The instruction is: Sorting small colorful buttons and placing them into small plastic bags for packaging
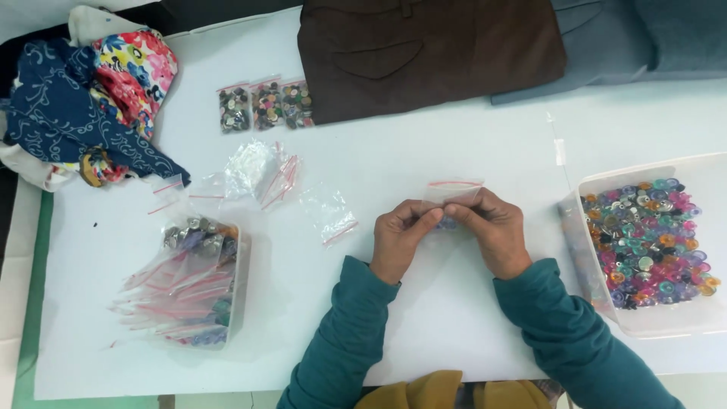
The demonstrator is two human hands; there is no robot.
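My left hand (400, 236) and my right hand (492, 229) meet over the white table (424, 144), both pinching one small clear zip bag (454, 192) with a red seal strip. The bag's top sticks up above my fingertips; a few small bluish pieces show inside it between my thumbs. Both arms wear teal sleeves. A clear plastic tub (640, 322) of many small colourful buttons (647, 241) stands just right of my right hand.
Loose empty zip bags (273, 173) lie left of centre. A clear container (198, 282) of filled bags sits at the left. Three filled bags (265, 106) lie at the back. Brown folded cloth (432, 53), grey cloth (636, 45) and floral fabrics (98, 98) line the far side.
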